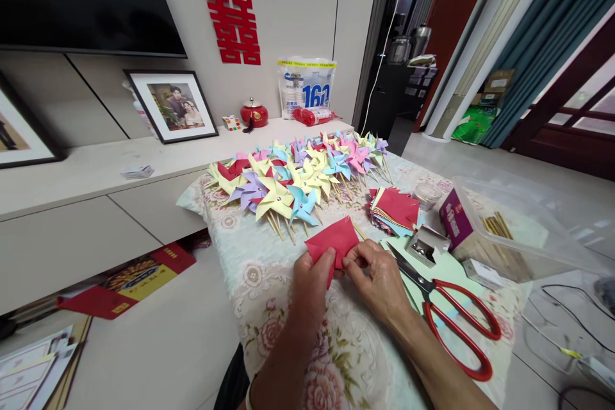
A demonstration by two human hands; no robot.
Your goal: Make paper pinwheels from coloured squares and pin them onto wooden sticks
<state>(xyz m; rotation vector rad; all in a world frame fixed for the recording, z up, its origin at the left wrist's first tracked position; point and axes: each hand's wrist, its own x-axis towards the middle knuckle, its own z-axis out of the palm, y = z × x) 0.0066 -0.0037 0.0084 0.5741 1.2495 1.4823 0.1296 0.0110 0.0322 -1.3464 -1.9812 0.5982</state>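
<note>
Both my hands pinch a red paper piece (333, 238) just above the floral tablecloth (259, 282). My left hand (310, 285) grips its lower left edge, and my right hand (377, 275) holds its lower right corner. A thin wooden stick (358, 230) shows at the paper's right side. Beyond it lies a heap of finished paper pinwheels (298, 176) in yellow, pink, blue and purple, all on sticks. A stack of cut coloured paper squares (394, 210) with red on top sits to the right.
Red-handled scissors (451, 317) lie right of my right hand. A small open box of pins (425, 246), a purple box (454, 218) and a clear plastic tub (523, 230) with sticks stand at right. A low cabinet (96, 173) with framed photos runs along the left.
</note>
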